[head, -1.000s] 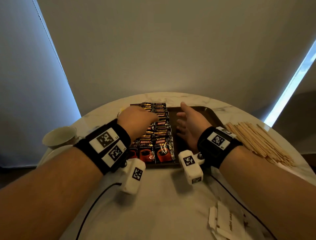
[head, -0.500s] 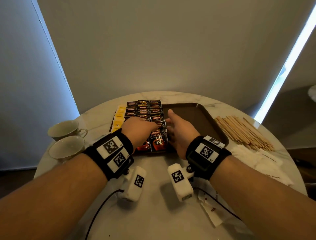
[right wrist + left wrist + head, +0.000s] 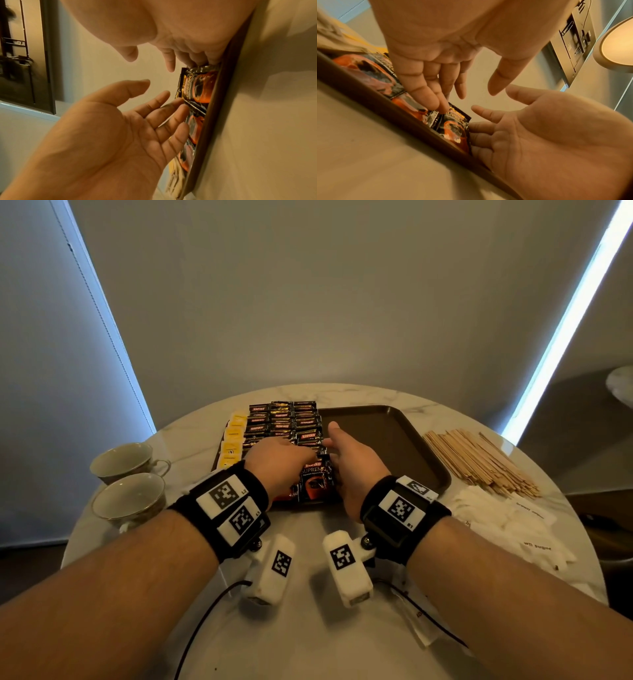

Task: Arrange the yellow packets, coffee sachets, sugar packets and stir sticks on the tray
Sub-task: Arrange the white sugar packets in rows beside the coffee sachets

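Black and orange coffee sachets lie in rows on the left half of the brown tray, with a column of yellow packets at their left. My left hand rests on the front row, a straight fingertip pressing the front sachet. My right hand stands open against that sachet's right edge, its fingers touching it. Neither hand holds anything. Wooden stir sticks are heaped on the table to the right of the tray, and white sugar packets lie in front of them.
Two empty cups stand at the table's left edge. A loose paper packet and black cables lie on the marble table near me. Another small table shows at far right.
Both hands have drawn back along the sachet rows to the front row of the tray, and they have come closer together around the nearest sachet.
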Demonstrator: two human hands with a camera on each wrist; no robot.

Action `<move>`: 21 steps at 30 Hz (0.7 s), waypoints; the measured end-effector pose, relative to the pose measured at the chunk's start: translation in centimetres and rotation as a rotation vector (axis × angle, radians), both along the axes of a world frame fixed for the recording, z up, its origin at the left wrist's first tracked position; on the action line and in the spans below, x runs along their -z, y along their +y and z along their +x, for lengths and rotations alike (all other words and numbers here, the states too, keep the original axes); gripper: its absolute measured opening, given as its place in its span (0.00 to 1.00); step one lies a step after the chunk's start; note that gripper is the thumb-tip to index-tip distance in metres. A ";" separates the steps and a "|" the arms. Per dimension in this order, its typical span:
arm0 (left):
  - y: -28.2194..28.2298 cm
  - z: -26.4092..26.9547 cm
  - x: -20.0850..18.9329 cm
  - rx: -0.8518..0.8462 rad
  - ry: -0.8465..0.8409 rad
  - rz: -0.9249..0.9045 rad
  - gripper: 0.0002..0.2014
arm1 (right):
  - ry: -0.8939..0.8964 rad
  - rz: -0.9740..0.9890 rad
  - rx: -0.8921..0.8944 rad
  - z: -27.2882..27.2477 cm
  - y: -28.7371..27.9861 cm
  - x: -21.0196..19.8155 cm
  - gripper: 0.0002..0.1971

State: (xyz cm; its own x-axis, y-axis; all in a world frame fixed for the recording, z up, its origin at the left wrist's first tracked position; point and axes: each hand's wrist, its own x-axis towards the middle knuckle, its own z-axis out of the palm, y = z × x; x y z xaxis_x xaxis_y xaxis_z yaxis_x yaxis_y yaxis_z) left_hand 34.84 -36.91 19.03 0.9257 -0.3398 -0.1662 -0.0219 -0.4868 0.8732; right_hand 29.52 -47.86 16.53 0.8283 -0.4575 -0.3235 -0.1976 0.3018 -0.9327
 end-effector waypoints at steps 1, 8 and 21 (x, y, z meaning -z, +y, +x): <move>0.0 0.0 0.0 -0.002 0.002 0.004 0.04 | -0.005 -0.003 0.002 0.1 0.1 0.0 0.29; 0.3 -0.1 -0.1 -0.022 -0.011 -0.034 0.05 | -0.025 -0.071 -0.039 -1.8 0.3 -1.3 0.26; -3.3 -12.1 -0.3 0.689 -0.346 0.505 0.29 | 0.466 -1.005 -0.293 -14.2 -9.1 -8.0 0.19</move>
